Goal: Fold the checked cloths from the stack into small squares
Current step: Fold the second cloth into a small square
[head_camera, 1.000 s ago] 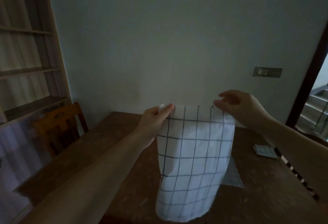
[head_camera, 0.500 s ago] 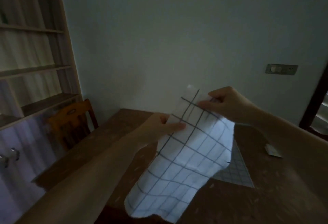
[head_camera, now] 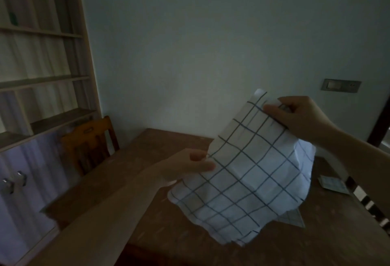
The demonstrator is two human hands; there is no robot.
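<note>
Above the counter (head_camera: pixel 147 160), the checked cloth (head_camera: pixel 249 177) hangs tilted. The right hand (head_camera: pixel 295 116) pinches its upper corner in a closed grip; the left hand (head_camera: pixel 185 166) pinches its left edge.

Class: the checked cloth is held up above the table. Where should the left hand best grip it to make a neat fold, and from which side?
Probably the loose lower-left corner of the checked cloth, approached from the left. The right hand already pinches the top corner, while the left hand holds mid-edge, so the cloth hangs skewed.

White checked cloth (head_camera: pixel 249 173) hangs tilted above the table; another, seemingly flat, lies beneath (head_camera: pixel 292 219).
</note>
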